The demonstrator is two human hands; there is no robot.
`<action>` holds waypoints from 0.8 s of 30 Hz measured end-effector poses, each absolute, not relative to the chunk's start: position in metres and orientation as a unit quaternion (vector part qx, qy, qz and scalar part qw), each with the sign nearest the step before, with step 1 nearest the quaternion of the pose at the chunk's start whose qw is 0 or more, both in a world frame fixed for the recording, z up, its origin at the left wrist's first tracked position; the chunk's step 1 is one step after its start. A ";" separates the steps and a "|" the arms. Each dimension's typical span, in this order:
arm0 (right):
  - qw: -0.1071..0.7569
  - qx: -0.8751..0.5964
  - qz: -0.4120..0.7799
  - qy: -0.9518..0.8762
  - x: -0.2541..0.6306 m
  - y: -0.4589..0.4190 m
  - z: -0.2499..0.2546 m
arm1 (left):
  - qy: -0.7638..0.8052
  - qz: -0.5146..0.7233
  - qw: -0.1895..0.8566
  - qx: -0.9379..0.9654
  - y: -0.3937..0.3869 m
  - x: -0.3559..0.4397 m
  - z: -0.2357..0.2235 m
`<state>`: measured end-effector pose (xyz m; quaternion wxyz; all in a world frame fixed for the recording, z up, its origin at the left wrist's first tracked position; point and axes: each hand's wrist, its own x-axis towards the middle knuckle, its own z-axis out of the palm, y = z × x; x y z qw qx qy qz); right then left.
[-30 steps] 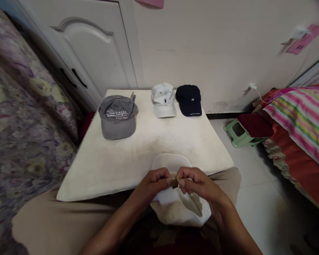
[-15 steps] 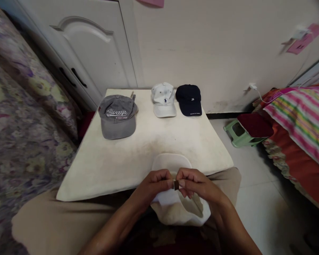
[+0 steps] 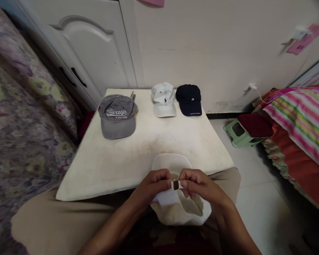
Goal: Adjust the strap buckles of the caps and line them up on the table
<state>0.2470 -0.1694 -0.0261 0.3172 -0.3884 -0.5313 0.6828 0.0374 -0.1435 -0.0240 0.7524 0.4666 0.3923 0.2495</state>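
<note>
A cream-white baseball cap (image 3: 175, 214) lies over my lap, its inside partly showing and its brim resting toward the near edge of the table. Between my hands is the cap's pale strap with a small brownish buckle (image 3: 176, 185). My left hand (image 3: 158, 181) pinches the strap on the buckle's left side. From the right, my right hand (image 3: 198, 182) grips the strap's other side between thumb and fingers, its lower fingers curled over the cap's opening. Fine detail of the buckle is too small to tell.
On the cream-covered table (image 3: 154, 141) sit a grey cap (image 3: 118, 120) at left, a white cap (image 3: 164, 101) and a navy cap (image 3: 189, 101) at the back. A floral curtain (image 3: 29, 141) hangs left. At right are a green stool (image 3: 238, 132) and a bed (image 3: 303, 141).
My right hand has shifted slightly to the right, away from the buckle. More of the buckle and the pale strap now shows between my fingertips.
</note>
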 end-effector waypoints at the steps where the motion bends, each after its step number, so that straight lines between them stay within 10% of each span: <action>1: 0.318 -0.384 0.684 -0.533 0.246 -0.169 -0.026 | 0.395 0.248 0.750 0.469 -0.144 0.038 -0.024; 24: 0.322 -0.385 0.719 -0.481 0.254 -0.171 -0.044 | 0.406 0.203 0.729 0.513 -0.141 0.021 -0.017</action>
